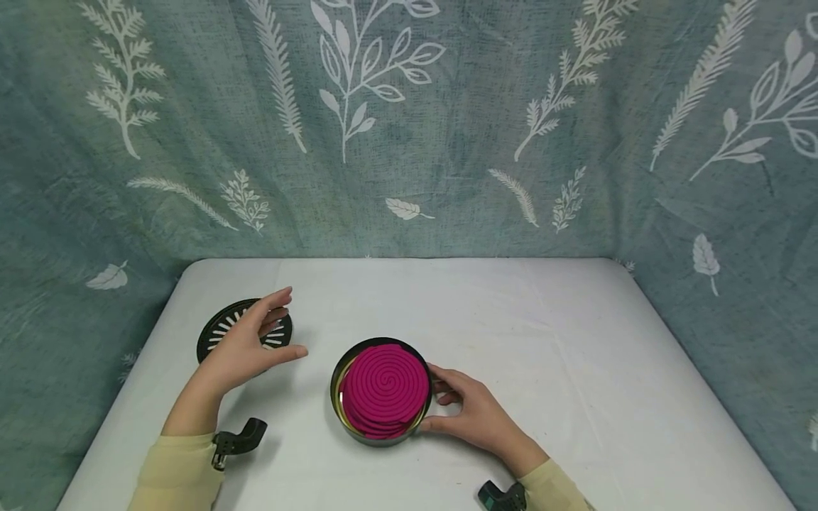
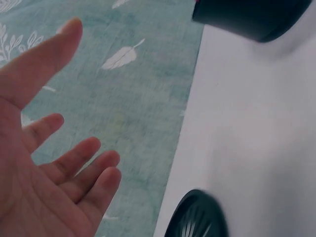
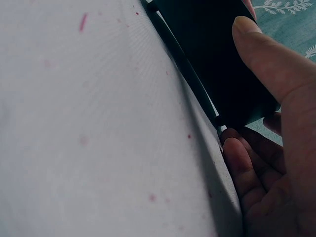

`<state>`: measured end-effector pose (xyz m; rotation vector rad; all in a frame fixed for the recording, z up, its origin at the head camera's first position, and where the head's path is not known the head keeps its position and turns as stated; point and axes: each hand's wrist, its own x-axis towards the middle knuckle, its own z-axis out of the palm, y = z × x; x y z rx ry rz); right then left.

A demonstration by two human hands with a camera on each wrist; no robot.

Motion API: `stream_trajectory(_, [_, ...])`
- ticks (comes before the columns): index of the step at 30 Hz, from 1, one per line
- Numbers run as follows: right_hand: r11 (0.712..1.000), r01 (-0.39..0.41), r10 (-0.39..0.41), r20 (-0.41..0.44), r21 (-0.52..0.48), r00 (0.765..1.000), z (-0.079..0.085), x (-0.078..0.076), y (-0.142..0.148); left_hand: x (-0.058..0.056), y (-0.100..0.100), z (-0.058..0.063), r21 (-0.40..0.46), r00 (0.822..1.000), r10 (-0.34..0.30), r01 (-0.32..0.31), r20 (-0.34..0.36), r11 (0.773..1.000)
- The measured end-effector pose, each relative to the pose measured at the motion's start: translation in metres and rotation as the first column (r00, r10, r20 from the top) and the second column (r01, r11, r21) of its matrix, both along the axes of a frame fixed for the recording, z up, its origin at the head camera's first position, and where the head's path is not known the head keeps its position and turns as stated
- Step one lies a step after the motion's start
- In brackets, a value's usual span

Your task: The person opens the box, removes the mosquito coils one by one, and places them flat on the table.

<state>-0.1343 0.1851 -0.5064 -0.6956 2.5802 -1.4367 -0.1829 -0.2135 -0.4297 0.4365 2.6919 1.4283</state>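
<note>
A round black mosquito coil tin point(image 1: 378, 443) with a gold-coloured inside stands on the white table. In it lies a stack of magenta mosquito coils point(image 1: 386, 387), spiral side up. My right hand point(image 1: 469, 408) grips the tin at its right side; in the right wrist view the thumb point(image 3: 259, 47) lies along the dark outer wall and fingers curl by its lower edge. My left hand point(image 1: 246, 351), fingers spread and holding nothing, hovers left of the tin. Partly behind it is a black slotted lid point(image 1: 212, 337), also visible in the left wrist view.
White cloth covers the table point(image 1: 575, 355), marked by small pinkish specks in the right wrist view. A green curtain point(image 1: 473, 128) with white leaf patterns hangs behind and at both sides. Black camera mounts point(image 1: 239, 440) sit on both wrists.
</note>
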Motion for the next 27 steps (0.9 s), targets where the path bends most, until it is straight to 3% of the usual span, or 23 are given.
stream_trajectory(12, [1.0, -0.004, 0.004, 0.001, -0.007, 1.0, -0.001, 0.0, 0.002, 0.004, 0.024, -0.016, 0.146, 0.984, -0.175, 0.167, 0.04, 0.975])
stream_trajectory(21, [1.0, 0.0, 0.0, -0.004, -0.011, 1.0, -0.001, 0.001, 0.002, 0.012, 0.039, -0.039, 0.216, 0.965, -0.26, 0.247, 0.029, 0.945])
stream_trajectory(27, [1.0, -0.003, 0.003, -0.004, -0.02, 1.0, -0.002, 0.0, 0.002, 0.022, 0.046, -0.052, 0.266, 0.96, -0.275, 0.254, 0.048, 0.93])
